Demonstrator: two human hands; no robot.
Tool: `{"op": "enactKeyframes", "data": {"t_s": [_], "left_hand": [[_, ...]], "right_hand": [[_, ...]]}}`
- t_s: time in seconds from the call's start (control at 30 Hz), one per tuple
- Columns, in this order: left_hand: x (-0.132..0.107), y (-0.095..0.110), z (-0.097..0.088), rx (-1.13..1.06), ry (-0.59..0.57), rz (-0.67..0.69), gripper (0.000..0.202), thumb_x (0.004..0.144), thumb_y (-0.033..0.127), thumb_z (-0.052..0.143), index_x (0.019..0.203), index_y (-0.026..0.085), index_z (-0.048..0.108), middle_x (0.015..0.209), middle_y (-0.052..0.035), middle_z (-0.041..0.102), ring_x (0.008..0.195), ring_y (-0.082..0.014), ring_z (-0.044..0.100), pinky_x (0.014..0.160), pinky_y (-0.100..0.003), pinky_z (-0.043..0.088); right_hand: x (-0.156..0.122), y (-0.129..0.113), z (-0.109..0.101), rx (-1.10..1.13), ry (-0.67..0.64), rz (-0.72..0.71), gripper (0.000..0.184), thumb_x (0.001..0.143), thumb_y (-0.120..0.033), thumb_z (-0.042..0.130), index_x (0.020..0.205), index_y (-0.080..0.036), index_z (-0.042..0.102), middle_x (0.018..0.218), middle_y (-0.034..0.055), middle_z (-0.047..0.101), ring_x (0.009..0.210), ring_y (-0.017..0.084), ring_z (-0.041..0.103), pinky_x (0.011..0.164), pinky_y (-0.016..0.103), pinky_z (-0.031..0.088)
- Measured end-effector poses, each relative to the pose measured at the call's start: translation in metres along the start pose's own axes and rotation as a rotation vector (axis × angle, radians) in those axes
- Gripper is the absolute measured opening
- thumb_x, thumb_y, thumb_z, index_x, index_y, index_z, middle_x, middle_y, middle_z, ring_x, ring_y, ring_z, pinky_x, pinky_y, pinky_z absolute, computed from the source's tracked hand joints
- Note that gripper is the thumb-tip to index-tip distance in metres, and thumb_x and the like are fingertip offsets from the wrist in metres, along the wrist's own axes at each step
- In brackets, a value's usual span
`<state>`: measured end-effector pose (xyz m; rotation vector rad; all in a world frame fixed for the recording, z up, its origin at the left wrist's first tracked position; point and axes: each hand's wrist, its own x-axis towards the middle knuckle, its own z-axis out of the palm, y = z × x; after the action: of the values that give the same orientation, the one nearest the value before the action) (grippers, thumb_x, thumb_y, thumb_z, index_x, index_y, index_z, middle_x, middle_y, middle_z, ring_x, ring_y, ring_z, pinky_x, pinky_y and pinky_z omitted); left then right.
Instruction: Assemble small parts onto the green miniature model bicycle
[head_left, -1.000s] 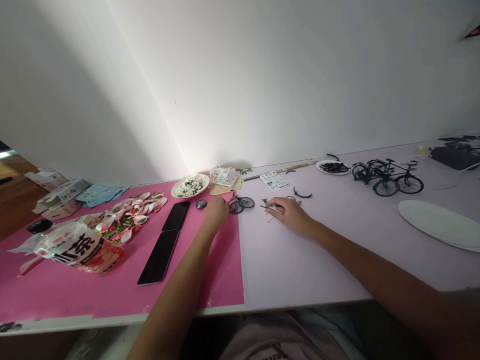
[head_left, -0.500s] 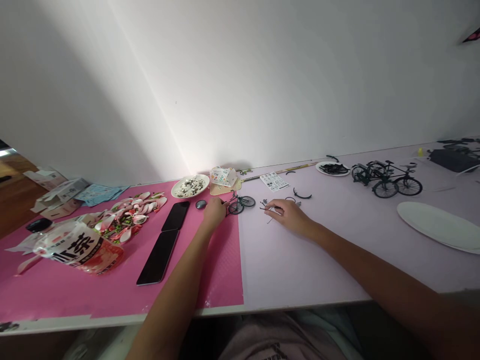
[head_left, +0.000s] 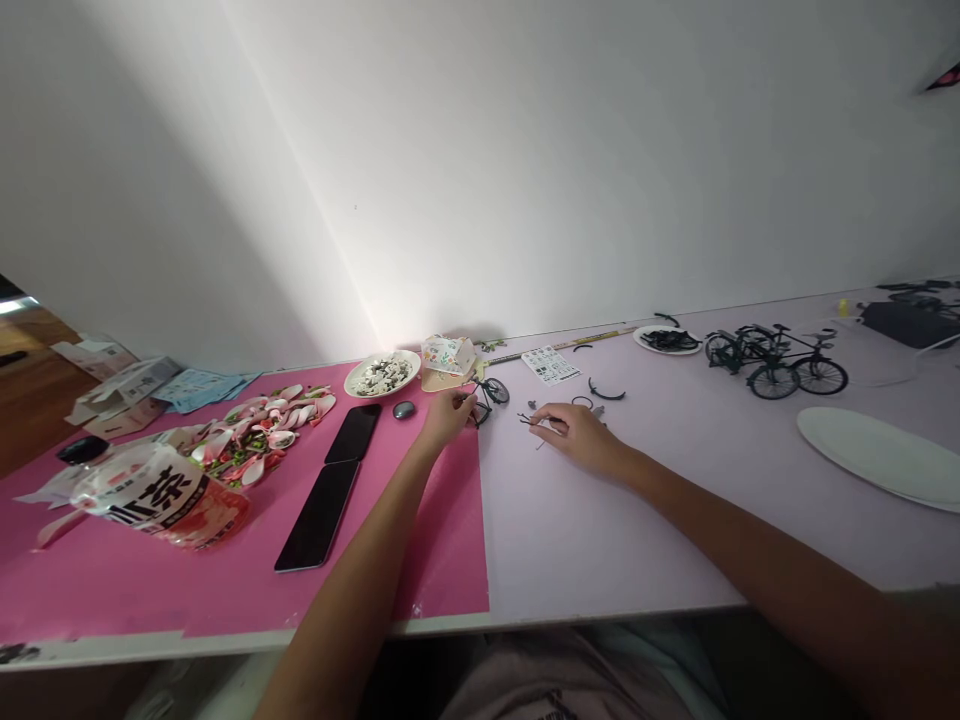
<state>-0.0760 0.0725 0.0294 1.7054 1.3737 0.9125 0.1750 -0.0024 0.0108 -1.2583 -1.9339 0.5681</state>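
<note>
My left hand [head_left: 448, 418] is closed on a small dark model bicycle [head_left: 493, 392], its wheels showing to the right of my fingers, near the seam between the pink and pale table coverings. To the right, my right hand [head_left: 568, 432] pinches a thin dark model part [head_left: 526, 418] between thumb and fingertips, low over the pale surface. Its exact kind is too small to tell. Just behind that hand lie a small ring [head_left: 582, 401] and a curved black piece [head_left: 606, 391]. My fingers hide part of the bicycle.
Finished-looking model bicycles [head_left: 780, 362] stand at the right, near a plate of black parts [head_left: 667, 341] and a white oval plate [head_left: 885, 455]. On the left are a drink bottle [head_left: 161, 495], black phone-like slabs [head_left: 319, 515], petal-like pieces [head_left: 262, 430] and a plate of small pieces [head_left: 382, 374].
My left hand has shifted slightly right and tilted the bicycle, so its wheels sit at a different angle. My right hand stays nearly in place with its thin part.
</note>
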Motion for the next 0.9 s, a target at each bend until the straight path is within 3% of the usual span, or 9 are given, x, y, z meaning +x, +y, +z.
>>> {"op": "enactKeyframes", "data": {"t_s": [0.17, 0.37, 0.5, 0.63, 0.77, 0.9], "left_hand": [[-0.005, 0.002, 0.004, -0.247, -0.231, -0.021, 0.05, 0.072, 0.047, 0.085, 0.106, 0.012, 0.075, 0.086, -0.0072, 0.073, 0.073, -0.0149, 0.064, 0.075, -0.031, 0.055], [-0.009, 0.0, 0.023, -0.465, -0.31, 0.022, 0.056, 0.072, 0.053, 0.085, 0.109, 0.012, 0.075, 0.092, -0.009, 0.071, 0.082, -0.0162, 0.067, 0.084, -0.036, 0.058], [-0.017, 0.005, 0.047, -0.419, -0.133, 0.169, 0.048, 0.077, 0.047, 0.083, 0.111, 0.014, 0.073, 0.096, -0.01, 0.073, 0.084, -0.0183, 0.069, 0.085, -0.038, 0.06], [-0.027, 0.011, 0.068, -0.376, 0.033, 0.278, 0.033, 0.083, 0.037, 0.078, 0.108, 0.017, 0.07, 0.127, -0.0143, 0.067, 0.098, -0.0229, 0.072, 0.082, -0.036, 0.06], [-0.034, 0.012, 0.078, -0.32, 0.127, 0.369, 0.023, 0.09, 0.031, 0.069, 0.108, 0.016, 0.068, 0.123, -0.0146, 0.07, 0.1, -0.0222, 0.072, 0.089, -0.037, 0.059], [-0.035, 0.009, 0.078, -0.318, 0.19, 0.357, 0.026, 0.092, 0.031, 0.069, 0.113, 0.017, 0.069, 0.125, -0.0146, 0.071, 0.1, -0.0233, 0.073, 0.089, -0.037, 0.059]], "right_hand": [[0.0, 0.004, 0.003, 0.002, 0.006, -0.012, 0.032, 0.091, -0.049, 0.061, 0.098, -0.021, 0.074, 0.072, 0.0007, 0.061, 0.061, 0.014, 0.043, 0.059, 0.028, 0.034], [0.001, 0.006, 0.004, 0.021, 0.081, 0.019, 0.035, 0.091, -0.053, 0.06, 0.095, -0.021, 0.073, 0.066, -0.0002, 0.059, 0.056, 0.014, 0.042, 0.057, 0.028, 0.036], [0.002, 0.006, 0.007, 0.102, 0.187, 0.065, 0.037, 0.09, -0.056, 0.06, 0.091, -0.02, 0.07, 0.074, 0.0026, 0.065, 0.059, 0.015, 0.047, 0.056, 0.028, 0.037], [0.004, 0.009, 0.011, 0.173, 0.292, 0.103, 0.041, 0.088, -0.059, 0.062, 0.091, -0.019, 0.069, 0.076, 0.0035, 0.064, 0.06, 0.016, 0.05, 0.056, 0.029, 0.04], [0.006, 0.018, 0.013, 0.2, 0.358, 0.123, 0.045, 0.087, -0.063, 0.062, 0.093, -0.019, 0.069, 0.069, 0.0011, 0.059, 0.061, 0.016, 0.05, 0.056, 0.028, 0.039], [0.006, 0.018, 0.015, 0.241, 0.332, 0.131, 0.046, 0.086, -0.065, 0.064, 0.092, -0.02, 0.069, 0.063, -0.0022, 0.051, 0.057, 0.015, 0.044, 0.054, 0.027, 0.036]]}}
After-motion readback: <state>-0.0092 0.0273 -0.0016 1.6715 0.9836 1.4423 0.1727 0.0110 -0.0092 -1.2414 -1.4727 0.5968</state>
